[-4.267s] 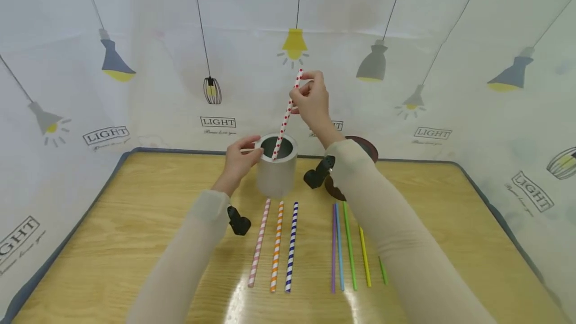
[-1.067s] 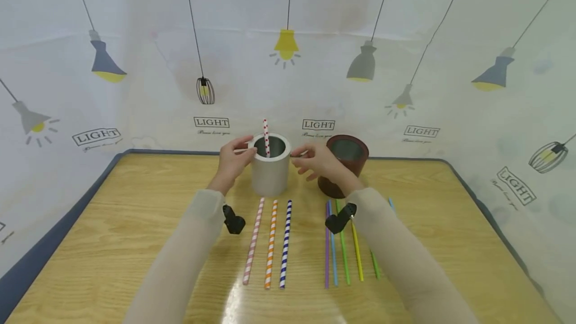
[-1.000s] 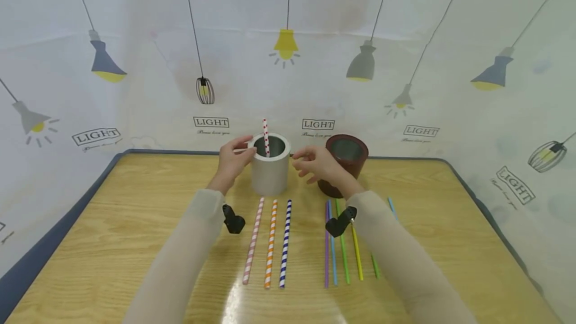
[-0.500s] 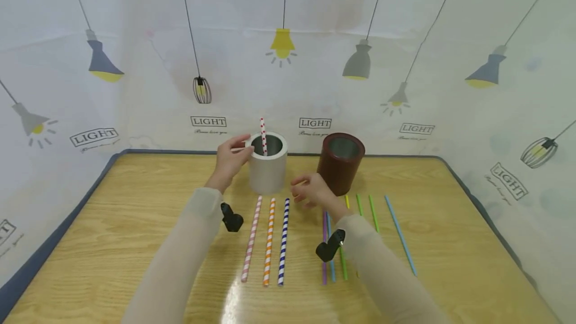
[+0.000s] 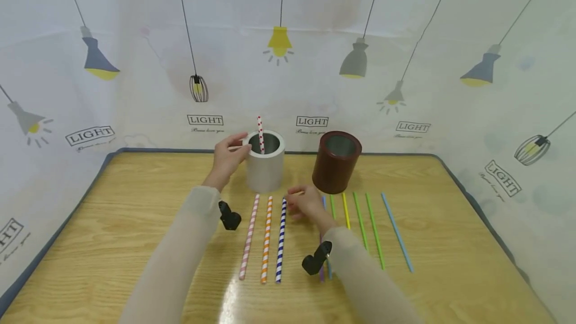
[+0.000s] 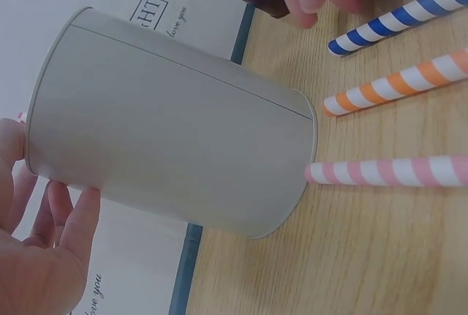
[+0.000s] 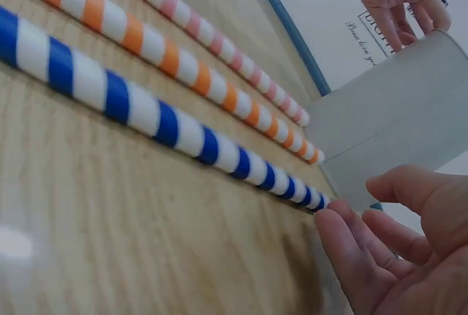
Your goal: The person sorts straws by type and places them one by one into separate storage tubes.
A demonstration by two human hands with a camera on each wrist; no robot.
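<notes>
In the head view, my left hand [image 5: 228, 159] holds the rim of a white cylindrical cup [image 5: 265, 171], thumb and fingers around its left side. A red-dotted paper straw [image 5: 260, 136] stands in that cup, leaning on the far part of the rim. My right hand [image 5: 307, 205] is low over the table, its fingertips right at the far end of a blue-striped straw [image 5: 281, 244]. In the right wrist view, its thumb and fingers are apart with nothing between them. An orange-striped straw [image 5: 267, 239] and a pink-striped straw [image 5: 249, 239] lie left of the blue one.
A dark red cup [image 5: 337, 164] stands at the back right. Several thin plain straws lie before it, among them a yellow straw [image 5: 345, 209], a green straw [image 5: 375, 229] and a light blue straw [image 5: 398, 234]. A printed curtain [image 5: 157, 64] surrounds the wooden table [image 5: 135, 204].
My right hand first let the red-dotted straw down into the white cup, then released it. Since then it has come down and nearer to the blue-striped straw's end. My left hand stays on the cup.
</notes>
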